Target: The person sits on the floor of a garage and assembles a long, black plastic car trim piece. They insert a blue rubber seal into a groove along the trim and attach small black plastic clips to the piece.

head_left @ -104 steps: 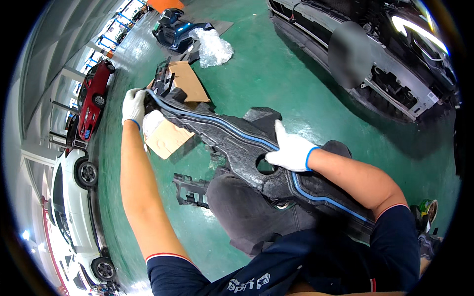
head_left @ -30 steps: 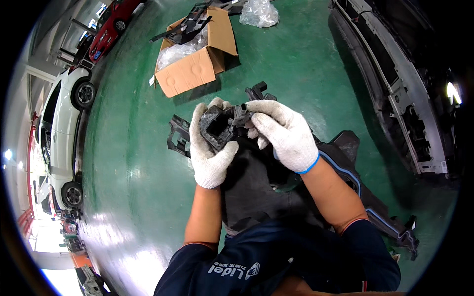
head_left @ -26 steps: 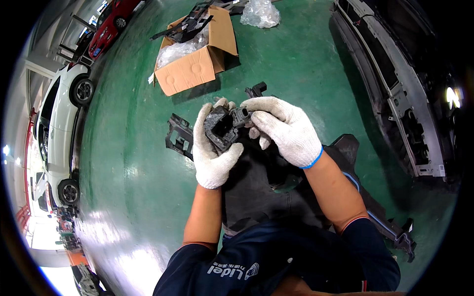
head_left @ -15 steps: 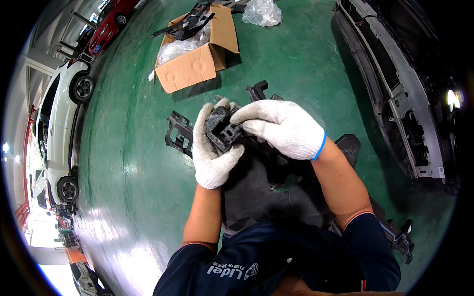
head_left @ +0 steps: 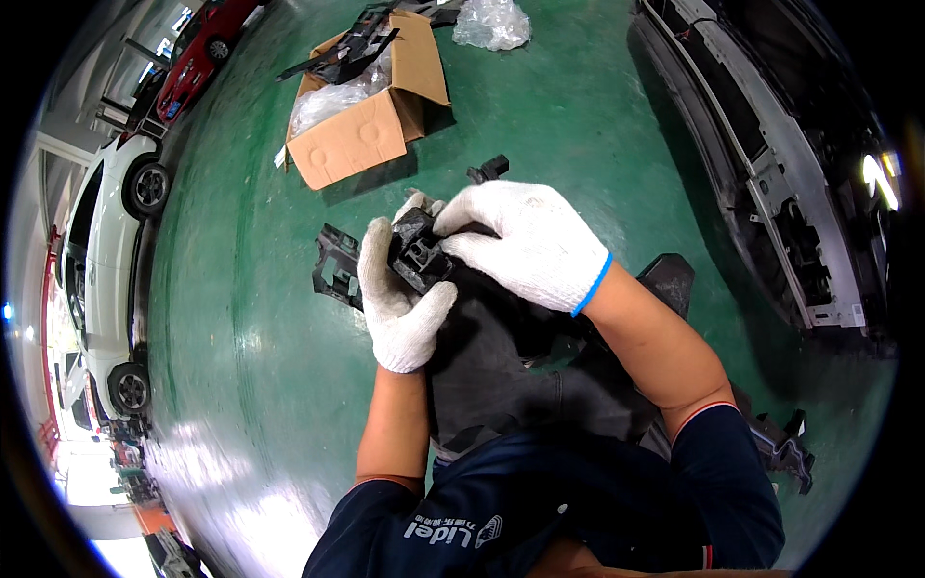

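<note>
In front of my lap, white-gloved hands meet on a black plastic car bracket (head_left: 420,253). My left hand (head_left: 397,323) is closed round its blocky end, thumb on the near side and fingers on the far side. From the right, my right hand (head_left: 535,246) pinches the edge of that same end with thumb and fingertips. Whatever lies between those fingertips is hidden. An openwork black plastic piece (head_left: 337,265) sticks out left of my left hand. Another black end (head_left: 488,170) shows beyond my right hand. Whether these join the held bracket I cannot tell.
An open cardboard box (head_left: 349,149) with plastic wrap and black parts stands ahead on the green floor (head_left: 241,279). Clear plastic wrap (head_left: 492,24) lies beyond it. A large vehicle body part (head_left: 771,183) is at right, another black part (head_left: 785,451) lower right. A white car (head_left: 101,260) stands left.
The held bracket's blocky end has turned a little between my hands. My right hand has shifted left and bent further over it. My left hand keeps its hold. The whole view has swung slightly.
</note>
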The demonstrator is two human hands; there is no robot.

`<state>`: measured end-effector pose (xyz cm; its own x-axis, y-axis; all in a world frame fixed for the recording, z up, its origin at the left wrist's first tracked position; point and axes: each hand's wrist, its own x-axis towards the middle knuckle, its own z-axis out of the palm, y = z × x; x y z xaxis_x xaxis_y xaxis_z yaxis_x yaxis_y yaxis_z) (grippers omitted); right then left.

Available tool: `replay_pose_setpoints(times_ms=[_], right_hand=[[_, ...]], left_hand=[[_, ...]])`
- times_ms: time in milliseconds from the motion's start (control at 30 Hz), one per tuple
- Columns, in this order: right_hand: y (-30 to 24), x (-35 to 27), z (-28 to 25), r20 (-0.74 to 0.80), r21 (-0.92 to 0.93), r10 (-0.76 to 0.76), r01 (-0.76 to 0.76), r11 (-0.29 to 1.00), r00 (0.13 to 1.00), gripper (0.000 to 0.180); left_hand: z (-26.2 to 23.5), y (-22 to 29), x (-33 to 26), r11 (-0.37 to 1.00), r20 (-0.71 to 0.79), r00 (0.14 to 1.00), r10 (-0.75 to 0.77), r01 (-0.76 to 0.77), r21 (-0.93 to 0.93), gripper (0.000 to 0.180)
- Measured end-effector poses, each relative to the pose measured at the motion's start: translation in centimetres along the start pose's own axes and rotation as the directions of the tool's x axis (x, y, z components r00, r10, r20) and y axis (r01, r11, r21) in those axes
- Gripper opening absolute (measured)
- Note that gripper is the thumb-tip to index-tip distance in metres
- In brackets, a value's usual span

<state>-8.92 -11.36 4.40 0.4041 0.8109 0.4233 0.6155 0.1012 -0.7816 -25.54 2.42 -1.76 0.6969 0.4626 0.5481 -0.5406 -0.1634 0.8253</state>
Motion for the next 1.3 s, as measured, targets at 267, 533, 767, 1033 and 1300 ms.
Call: replay_pose_setpoints(times_ms=[267,533,767,1033,1300], right_hand=[[0.1,1.4,-0.6,0.073,-0.08,-0.042,0.048,0.996,0.996,0.023],[0.5,1.9,-1.3,0.135,-0.046,-0.053,0.059,0.997,0.99,0.025],[0.3,1.6,-0.5,0.086,-0.093,-0.068,0.076,0.993,0.994,0.019],[0.7,0.8,0.4,0.011,-0.116,-0.1,0.1,0.988,0.995,0.017],[1.1,-0.2,-0.6,-0.012,-0.07,-0.131,0.13,0.989,0.991,0.025]], left_hand=[[-0.5,-0.2,-0.2,0.998,-0.066,0.998,-0.016,0.021,0.064,0.097],[-0.2,-0.3,0.0,0.994,-0.024,1.0,-0.017,0.019,0.109,0.1],[0.1,0.2,-0.3,0.984,-0.1,0.99,-0.098,0.112,0.139,0.1],[0.2,0.3,0.2,0.979,-0.054,0.996,-0.065,0.075,0.19,0.099],[1.2,0.6,0.5,0.984,-0.023,0.996,-0.088,0.09,0.153,0.104]])
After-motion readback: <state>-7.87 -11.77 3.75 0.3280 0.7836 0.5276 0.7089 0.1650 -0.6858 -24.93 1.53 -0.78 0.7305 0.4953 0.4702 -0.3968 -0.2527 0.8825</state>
